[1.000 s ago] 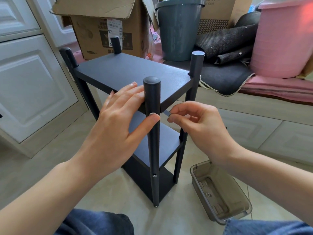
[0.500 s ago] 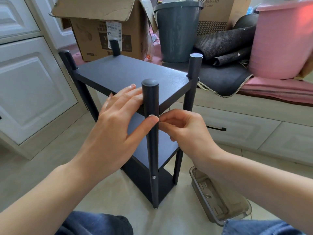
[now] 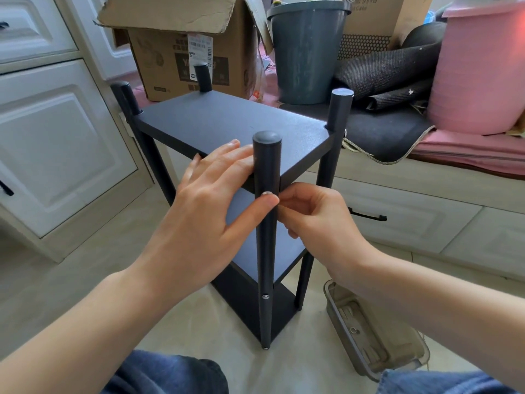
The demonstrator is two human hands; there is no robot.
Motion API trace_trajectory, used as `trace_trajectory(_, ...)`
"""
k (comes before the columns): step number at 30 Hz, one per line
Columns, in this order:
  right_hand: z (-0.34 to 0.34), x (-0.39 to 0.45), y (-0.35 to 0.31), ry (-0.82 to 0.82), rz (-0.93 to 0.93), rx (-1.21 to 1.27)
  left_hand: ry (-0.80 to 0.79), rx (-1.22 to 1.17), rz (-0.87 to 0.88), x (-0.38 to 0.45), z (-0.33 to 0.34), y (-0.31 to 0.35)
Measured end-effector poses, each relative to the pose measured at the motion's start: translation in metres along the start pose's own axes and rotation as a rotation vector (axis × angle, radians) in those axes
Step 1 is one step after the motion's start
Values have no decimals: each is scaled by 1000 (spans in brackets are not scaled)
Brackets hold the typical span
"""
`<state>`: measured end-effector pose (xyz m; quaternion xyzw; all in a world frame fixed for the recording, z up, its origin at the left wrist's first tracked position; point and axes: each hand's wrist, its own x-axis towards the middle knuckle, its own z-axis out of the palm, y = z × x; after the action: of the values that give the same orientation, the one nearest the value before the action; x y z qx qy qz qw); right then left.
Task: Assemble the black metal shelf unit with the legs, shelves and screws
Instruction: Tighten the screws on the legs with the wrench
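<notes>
Shelf unit [image 3: 235, 129] stood upright on the floor [image 3: 71, 274], just in front of the knees, four legs and three shelves already in place. Near leg [image 3: 267, 217] ran up through the top shelf corner; one screw [image 3: 265, 296] was seated low on it.

Left hand [image 3: 204, 220] lay flat, fingers straight on the top shelf edge, thumb pressed against the near leg. It braced rather than gripped. Right hand [image 3: 318, 220] had fingers curled and pinched together right at the leg, level with the top shelf. What it pinched was hidden; probably a screw, could not tell.

Handling, as judged: painted metal, stiff, light enough to shift with one hand, so it would tip or slide on the smooth tile if pushed sideways. Matte finish looked fairly grippy. Legs were round and could turn in the hand. Best hold seemed the leg right at the shelf joint, or palm down on the top shelf, as the left hand did. Small screws would be fiddly and easy to drop.

Plastic tray [image 3: 375, 331] sat on the floor beside the right forearm. Cardboard box [image 3: 181, 52], grey bin [image 3: 306, 52] and pink tub [image 3: 483, 69] stood behind.
</notes>
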<state>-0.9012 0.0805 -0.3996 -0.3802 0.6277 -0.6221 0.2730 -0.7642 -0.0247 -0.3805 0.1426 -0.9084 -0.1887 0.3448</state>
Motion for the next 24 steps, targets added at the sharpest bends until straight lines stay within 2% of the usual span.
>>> trace_trajectory(9, -27, 4, 0, 94, -71, -145, -2, 9, 6, 0, -1, 0)
trace_trajectory(15, -38, 1, -1, 43, -158, -275, 1, 11, 5, -1, -1, 1)
trace_trajectory(20, -34, -1, -2, 66, -280, -337, 4, 11, 3, 0, -1, 1)
trace_trajectory(24, -30, 0, -1, 96, -304, -348, -1, 6, -5, 0, -1, 1)
